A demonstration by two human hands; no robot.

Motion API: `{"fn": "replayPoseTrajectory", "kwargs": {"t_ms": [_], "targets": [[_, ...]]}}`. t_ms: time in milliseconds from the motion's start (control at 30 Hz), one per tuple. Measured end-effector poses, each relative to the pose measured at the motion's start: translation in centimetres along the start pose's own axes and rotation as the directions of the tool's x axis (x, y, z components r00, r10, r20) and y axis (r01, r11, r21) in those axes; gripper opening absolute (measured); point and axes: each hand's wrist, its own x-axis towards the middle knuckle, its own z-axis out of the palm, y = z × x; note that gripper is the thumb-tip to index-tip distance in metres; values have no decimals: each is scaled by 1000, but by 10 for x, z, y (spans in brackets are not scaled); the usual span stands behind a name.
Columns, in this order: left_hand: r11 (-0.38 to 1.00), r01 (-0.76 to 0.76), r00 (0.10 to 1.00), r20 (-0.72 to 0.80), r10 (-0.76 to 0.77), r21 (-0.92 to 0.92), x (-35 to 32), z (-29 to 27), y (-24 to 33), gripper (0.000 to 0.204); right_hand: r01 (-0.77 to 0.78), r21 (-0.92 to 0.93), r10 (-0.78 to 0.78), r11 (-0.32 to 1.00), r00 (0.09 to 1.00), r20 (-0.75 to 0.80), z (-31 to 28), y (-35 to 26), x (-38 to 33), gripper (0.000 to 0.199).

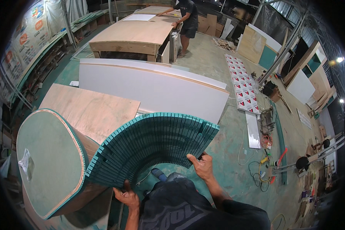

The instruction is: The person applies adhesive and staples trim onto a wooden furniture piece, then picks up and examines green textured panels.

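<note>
Kerfed green panel (pixel 153 145) arcs between both hands, long axis left-right.
Left hand (pixel 127 197) grips its lower edge; right hand (pixel 201 165) clamps the right end, beside the oval form (pixel 50 161).

Both hands, left hand (pixel 127 197) and right hand (pixel 201 165), grip the lower edge of the slotted green panel (pixel 153 143). Above the grip, panel blocks reach. Left of it, the oval green form (pixel 50 161) crowds close. Right of the grip: open floor (pixel 234 153), cables (pixel 257 174) further out.
</note>
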Motion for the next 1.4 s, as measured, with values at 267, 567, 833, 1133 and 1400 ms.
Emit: {"fn": "replayPoseTrajectory", "kwargs": {"t_ms": [267, 567, 833, 1133, 1400], "targets": [[998, 50, 995, 88, -52, 24, -1, -5, -2, 33, -10, -11, 9, 1000, 999, -37, 1, 1, -3, 21], [992, 107, 992, 74, -103, -63, -6, -4, -8, 35, -9, -64, 7, 998, 1000, -27, -3, -1, -4, 22], [999, 31, 997, 69, -30, -12, -1, -3, 10, 32, -27, 24, 27, 999, 999, -31, -3, 3, -5, 22], [984, 142, 985, 115, -129, -111, -3, -7, 8, 37, -34, 12, 34, 999, 999, -18, -3, 8, -2, 21], [988, 123, 989, 91, -115, -89, 0, -6, 25, 35, -33, 74, 34, 997, 999, -19, 1, 10, -1, 20]]}}
